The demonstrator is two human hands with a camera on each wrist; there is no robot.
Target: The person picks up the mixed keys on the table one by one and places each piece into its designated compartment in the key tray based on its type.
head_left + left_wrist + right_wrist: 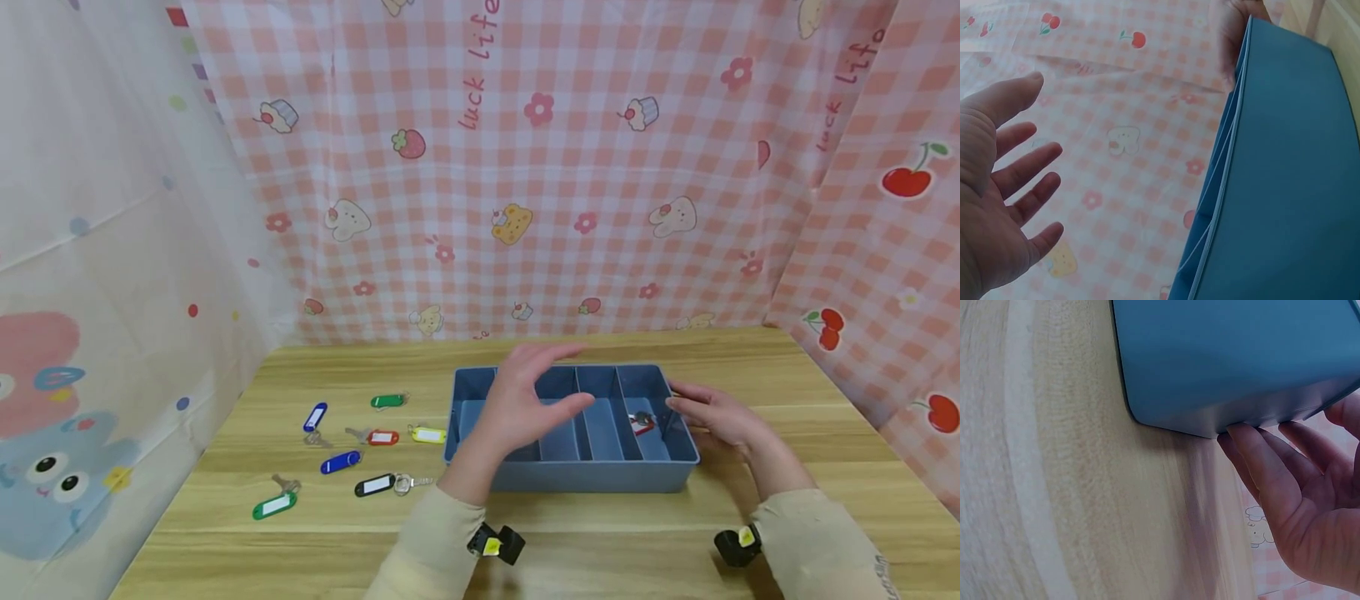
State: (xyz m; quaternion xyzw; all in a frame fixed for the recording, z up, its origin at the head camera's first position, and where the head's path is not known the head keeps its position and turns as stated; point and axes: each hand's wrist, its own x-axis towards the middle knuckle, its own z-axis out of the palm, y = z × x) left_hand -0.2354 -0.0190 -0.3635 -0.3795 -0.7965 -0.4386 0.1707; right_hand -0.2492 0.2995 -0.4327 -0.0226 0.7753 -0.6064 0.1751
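A blue-grey divided box sits on the wooden table. In its rightmost compartment lies a key with a red tag. My left hand is above the box, thumb and fingers spread apart with nothing between them. The left wrist view also shows this hand holding nothing, beside the box's long side wall. At the box's right end my right hand rests its fingers on the outer wall, thumb close to the rim. Its extended fingertips touch that wall in the right wrist view.
Left of the box lie several keys with coloured tags: green, black, red, yellow and blue. Another blue tag and a green tag lie among them. A checked cloth hangs behind the table.
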